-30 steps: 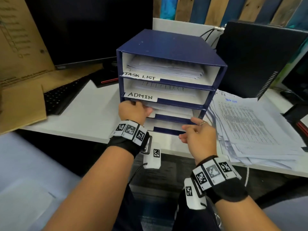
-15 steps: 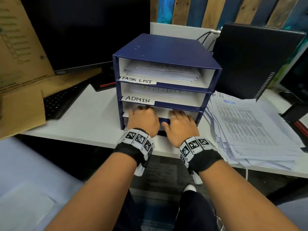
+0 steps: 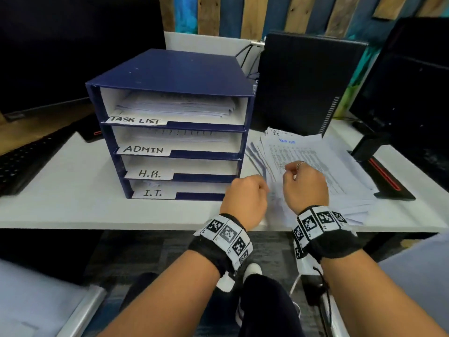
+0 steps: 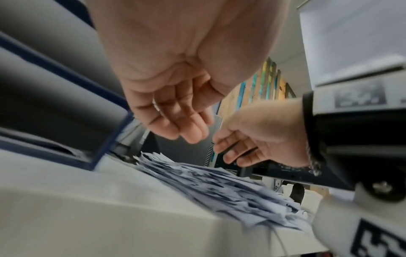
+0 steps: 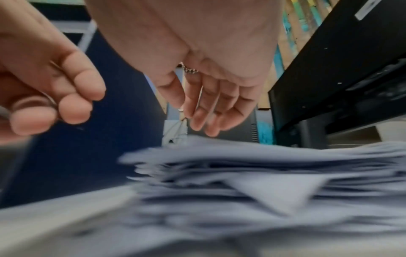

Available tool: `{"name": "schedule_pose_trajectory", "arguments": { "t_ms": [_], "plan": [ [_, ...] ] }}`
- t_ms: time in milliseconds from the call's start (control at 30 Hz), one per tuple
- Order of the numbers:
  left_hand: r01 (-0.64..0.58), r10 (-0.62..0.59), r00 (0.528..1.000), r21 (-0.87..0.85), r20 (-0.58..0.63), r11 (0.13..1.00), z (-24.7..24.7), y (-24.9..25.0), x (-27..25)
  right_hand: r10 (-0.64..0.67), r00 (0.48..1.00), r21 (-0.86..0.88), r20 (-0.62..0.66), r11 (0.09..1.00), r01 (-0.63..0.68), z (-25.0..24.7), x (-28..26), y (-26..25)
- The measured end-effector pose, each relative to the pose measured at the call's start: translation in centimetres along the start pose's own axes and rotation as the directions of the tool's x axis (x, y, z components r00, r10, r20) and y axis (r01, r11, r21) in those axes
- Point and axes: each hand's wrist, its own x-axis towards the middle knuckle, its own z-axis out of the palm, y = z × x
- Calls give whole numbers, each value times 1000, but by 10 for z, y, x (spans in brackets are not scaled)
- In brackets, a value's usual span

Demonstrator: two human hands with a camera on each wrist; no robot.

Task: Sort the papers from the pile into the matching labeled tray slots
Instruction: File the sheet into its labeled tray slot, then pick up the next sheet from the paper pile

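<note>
Both hands off the tray [image 3: 170, 76] slots — now over the pile [image 3: 315, 171] at 3 o'clock of the tray on the desk [image 3: 60, 190]. Left hand [image 3: 245, 198] and right hand [image 3: 306, 183] fingers loosely curled, grasping nothing. Next sheet's due.

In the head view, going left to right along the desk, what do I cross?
Keyboard → blue tray → left hand → right hand over the paper pile → monitor stand with red stripe.
</note>
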Motion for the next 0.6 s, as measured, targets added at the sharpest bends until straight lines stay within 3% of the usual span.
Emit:
{"name": "schedule_pose_trajectory", "arguments": {
  "t_ms": [67,167,267,367,433,533,600],
  "plan": [
    [29,-26,998,-46,64,999,19,9,13,62,995,-126,72,991,-52,-8,14,25],
    [107,-96,977,-46,191,993,40,19,37,123,960,-344,253,938,-30,-15,22,54],
    [147,-136,960,-25,244,989,53,24,54,172,957,-499,233,866,-34,-26,20,70],
    [192,-187,955,4,230,981,63,27,65,107,983,-559,150,829,-5,-34,21,78],
    [216,-214,950,14,228,976,68,30,70,44,980,-559,194,826,73,-35,22,83],
    [225,-229,944,45,237,973,73,37,75,94,953,-534,290,841,80,-34,22,84],
    [243,-244,945,30,220,970,75,40,78,81,957,-537,277,840,84,-34,19,86]
  ]
}}
